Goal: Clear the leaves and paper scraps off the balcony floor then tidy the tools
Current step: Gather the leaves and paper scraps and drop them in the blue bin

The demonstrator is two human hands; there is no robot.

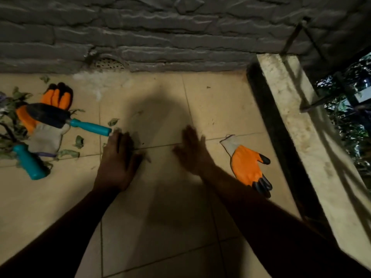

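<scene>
leaves [79,141]: dry, light, brittle; lying round trowel [48,115]; scoop in bunches.
trowel: stiff; take by teal handle [90,126].
L hand [118,157], R hand [192,151]: flat, empty.

**Leaves and tools lie to my left**

My trowel [50,115], with a dark blade and teal handle, lies across an orange-and-grey glove [46,139] on the tiled balcony floor [220,101]. Nearer me lies a second teal-handled tool [30,163], its head hidden. Curled green leaves [79,141] are scattered around both, beside a twiggy heap [10,117] at the left edge. Another glove [249,167] lies orange side up on my right.
</scene>
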